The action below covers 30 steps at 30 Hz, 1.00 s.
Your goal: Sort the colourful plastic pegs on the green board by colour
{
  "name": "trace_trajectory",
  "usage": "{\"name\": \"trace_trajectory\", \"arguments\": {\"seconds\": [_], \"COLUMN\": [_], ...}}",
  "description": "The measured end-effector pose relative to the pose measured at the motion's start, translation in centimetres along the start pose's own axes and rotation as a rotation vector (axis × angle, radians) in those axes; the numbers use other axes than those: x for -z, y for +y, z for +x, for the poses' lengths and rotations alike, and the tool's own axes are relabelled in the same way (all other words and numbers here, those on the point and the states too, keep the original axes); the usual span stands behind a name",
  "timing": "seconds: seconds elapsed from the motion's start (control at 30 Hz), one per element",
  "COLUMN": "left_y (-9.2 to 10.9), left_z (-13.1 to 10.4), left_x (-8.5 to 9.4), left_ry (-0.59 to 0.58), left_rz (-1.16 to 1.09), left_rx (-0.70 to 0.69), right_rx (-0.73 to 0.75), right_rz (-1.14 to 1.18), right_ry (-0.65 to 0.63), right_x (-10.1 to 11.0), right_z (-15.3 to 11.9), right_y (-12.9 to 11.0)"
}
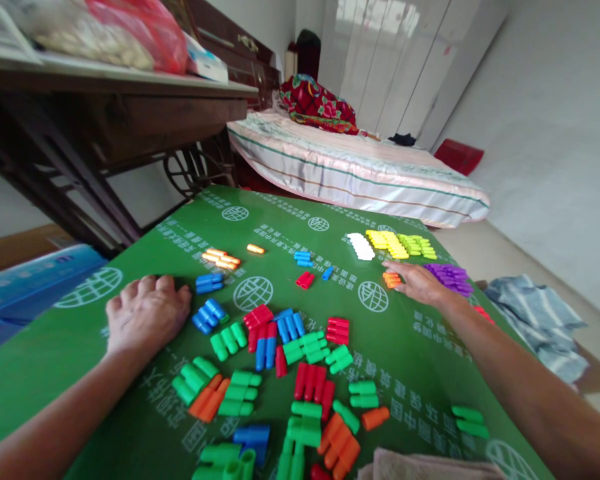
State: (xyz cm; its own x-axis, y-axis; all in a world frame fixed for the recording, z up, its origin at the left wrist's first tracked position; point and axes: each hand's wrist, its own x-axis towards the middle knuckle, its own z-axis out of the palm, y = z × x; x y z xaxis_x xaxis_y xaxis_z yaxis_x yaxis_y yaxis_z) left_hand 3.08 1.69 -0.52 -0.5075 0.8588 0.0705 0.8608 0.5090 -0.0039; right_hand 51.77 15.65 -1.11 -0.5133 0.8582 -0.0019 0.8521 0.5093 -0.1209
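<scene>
My left hand rests palm down at the left of the green table, fingers slightly curled, with no object visible in it. Beside its thumb lie blue bullet-shaped plastic blocks and another blue group. Over at the right, my right hand has its fingers closed around a small row of orange bullet-shaped blocks at the tabletop. Near that hand are rows of white blocks, yellow blocks, lime-green blocks and purple blocks.
Mixed green blocks, red blocks and dark orange blocks spread across the front of the green table. Light orange blocks lie farther back. A bed stands beyond, a wooden desk at left.
</scene>
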Motion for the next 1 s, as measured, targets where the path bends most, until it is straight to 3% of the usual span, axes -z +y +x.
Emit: {"name": "trace_trajectory", "arguments": {"seconds": [0.73,1.0], "left_y": [0.2,0.3], "left_z": [-0.2,-0.3], "left_x": [-0.6,-0.5], "left_ry": [0.045,0.045], "left_rz": [-0.005,-0.001], "left_rx": [-0.008,-0.011], "right_rx": [-0.022,-0.058], "right_rz": [0.122,0.105], "right_ry": [0.051,0.042], "right_x": [-0.7,-0.3], "right_z": [1.0,0.9], "right_y": [4.5,4.2]}}
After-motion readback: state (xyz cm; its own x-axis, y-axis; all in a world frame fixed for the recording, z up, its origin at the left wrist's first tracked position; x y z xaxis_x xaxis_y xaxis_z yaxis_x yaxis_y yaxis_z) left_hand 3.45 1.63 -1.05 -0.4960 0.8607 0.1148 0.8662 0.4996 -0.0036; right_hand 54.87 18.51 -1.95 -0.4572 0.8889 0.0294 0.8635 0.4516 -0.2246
